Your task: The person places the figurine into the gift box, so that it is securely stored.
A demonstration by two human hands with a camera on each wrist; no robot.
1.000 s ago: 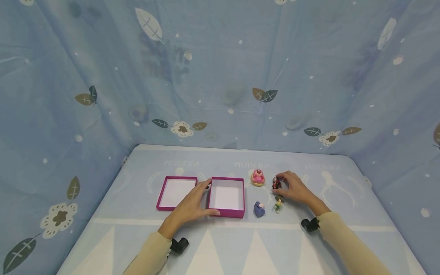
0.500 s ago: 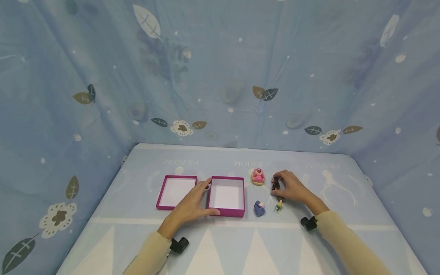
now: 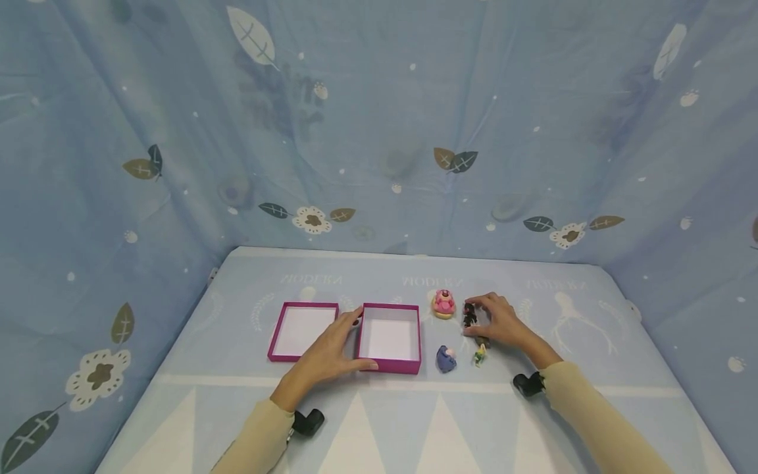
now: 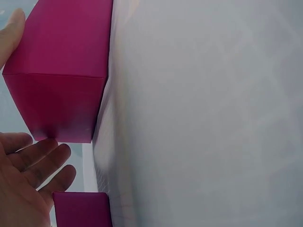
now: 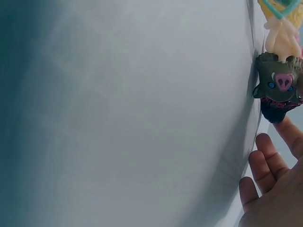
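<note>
In the head view my left hand lies along the left side of an open magenta box with a white inside. Its thumb rests at the front wall and its fingers reach toward the back corner; the left wrist view shows fingertips at the box edge. My right hand pinches a small dark figurine between thumb and fingers. Just in front of it is a grey boar-headed figurine, then a small green and yellow figurine. The right thumb is mostly hidden in the right wrist view.
A shallow magenta-rimmed lid lies left of the box, partly behind my left hand. A pink bear figurine stands at the back, and a blue-cloaked figurine lies nearer. A patterned cloth hangs behind the table.
My right hand has shifted slightly left, taking the dark figurine with it toward the pink bear. The left hand and the box keep their places.
</note>
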